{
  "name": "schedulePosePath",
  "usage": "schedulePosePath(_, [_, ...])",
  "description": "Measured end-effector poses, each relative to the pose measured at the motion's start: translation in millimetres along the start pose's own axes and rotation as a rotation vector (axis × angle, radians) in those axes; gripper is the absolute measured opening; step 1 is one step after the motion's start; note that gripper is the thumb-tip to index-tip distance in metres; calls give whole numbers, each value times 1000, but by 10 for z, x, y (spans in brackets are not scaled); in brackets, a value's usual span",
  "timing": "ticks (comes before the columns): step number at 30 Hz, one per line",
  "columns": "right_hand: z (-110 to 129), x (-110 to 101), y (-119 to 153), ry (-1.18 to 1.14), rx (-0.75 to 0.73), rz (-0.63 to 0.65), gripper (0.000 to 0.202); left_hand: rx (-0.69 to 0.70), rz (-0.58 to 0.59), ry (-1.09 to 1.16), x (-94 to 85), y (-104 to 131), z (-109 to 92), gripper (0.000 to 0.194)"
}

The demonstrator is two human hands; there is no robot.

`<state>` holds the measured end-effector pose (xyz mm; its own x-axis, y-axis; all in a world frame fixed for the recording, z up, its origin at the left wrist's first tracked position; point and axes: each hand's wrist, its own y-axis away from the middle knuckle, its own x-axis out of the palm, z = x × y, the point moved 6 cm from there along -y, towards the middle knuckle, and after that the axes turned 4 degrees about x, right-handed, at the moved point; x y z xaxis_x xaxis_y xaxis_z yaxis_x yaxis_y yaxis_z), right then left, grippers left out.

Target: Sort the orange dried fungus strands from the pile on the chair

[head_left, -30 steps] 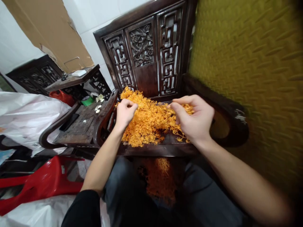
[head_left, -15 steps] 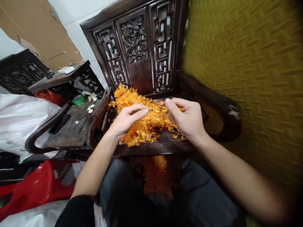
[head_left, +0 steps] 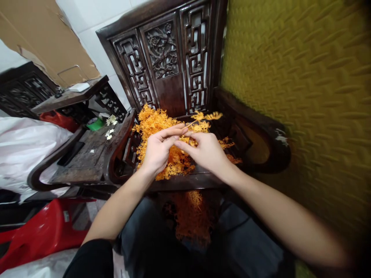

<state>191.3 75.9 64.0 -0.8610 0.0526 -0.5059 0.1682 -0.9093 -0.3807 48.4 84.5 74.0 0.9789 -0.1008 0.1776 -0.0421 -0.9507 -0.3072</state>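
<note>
In front of me, an orange pile of thin, frilly artificial-looking foliage (head_left: 156, 119) lies on a dark wooden chair seat. My left hand (head_left: 156, 152) pinches the thin stem of an orange sprig (head_left: 213, 116), whose leafy end points up and right. Fingertips of my right hand (head_left: 210, 152) meet the left ones at the lower end of this stem, thumb and forefinger closed together. The exact grip point is hidden behind the fingers.
Behind the pile rises a carved chair back (head_left: 171, 85). A curved armrest (head_left: 275, 150) and a yellow textured panel (head_left: 304, 77) are at right. On the left seat lie green tape (head_left: 95, 123) and white flower pieces (head_left: 111, 120). A red plastic stool (head_left: 49, 231) stands lower left.
My right hand has moved left until its fingertips meet my left hand's. An orange sprig now sticks out up and right from the fingers.
</note>
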Motion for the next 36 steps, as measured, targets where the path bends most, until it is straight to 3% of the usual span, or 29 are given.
schedulePosePath(5, [48,75,-22,-156,-38,-16,28,35,-80,83,-5,46,23,10])
schedulePosePath(10, [77,127,-27,-212,82,46,35,239,-228,-27,-115,-20,-50,11])
schedulePosePath(13, [159,129,44,-268,36,61,27,341,-368,-92,-351,-205,-105,15])
schedulePosePath(15, [158,168,87,-287,49,137,23,318,-508,-52,-587,-307,-80,19])
schedulePosePath(16, [116,196,96,-312,101,188,21,289,-511,-52,-660,-346,-56,19])
schedulePosePath(18, [-22,239,85,-415,252,267,7,275,-446,-95,-715,-365,-33,14])
schedulePosePath(19, [-95,248,68,-479,318,288,10,289,-405,-123,-709,-343,-34,11])
schedulePosePath(22, [-255,208,0,-654,386,271,36,361,-338,-207,-643,-209,-87,5])
schedulePosePath(26, [-340,125,-10,-721,389,218,51,393,-250,-301,-530,-70,-199,7])
schedulePosePath(31, [-240,66,-5,-764,273,164,45,415,-144,-500,-460,48,-310,13])
schedulePosePath(33, [-206,43,-7,-709,230,119,44,358,-48,-639,-443,83,-298,13])
schedulePosePath(36, [-169,38,-3,-630,200,99,40,280,126,-971,-422,144,-271,38])
